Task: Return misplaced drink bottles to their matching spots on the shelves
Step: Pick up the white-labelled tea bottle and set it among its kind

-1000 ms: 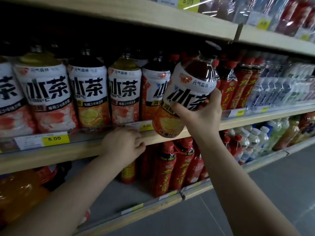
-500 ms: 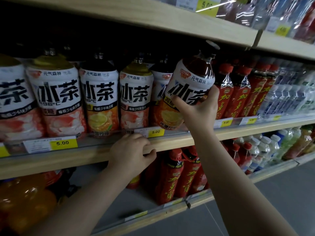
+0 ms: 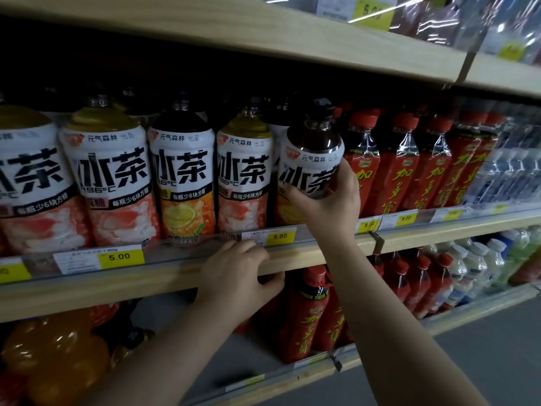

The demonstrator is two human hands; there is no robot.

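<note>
- Now upright: tea bottle (image 3: 310, 171), tilted before, in slot beside red bottles (image 3: 389, 171).
- Right hand (image 3: 328, 203) wrapped round label mid-body; full, heavy, slick plastic.
- Left hand (image 3: 237, 276) clasping shelf edge (image 3: 146, 276) below bottle.

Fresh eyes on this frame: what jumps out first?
The right hand wrapped around a dark tea bottle, standing upright at the right end of the white-labelled tea row on the middle shelf. Next, the left hand gripping that shelf's front edge just below. Then the block of red bottles immediately to the right.
</note>
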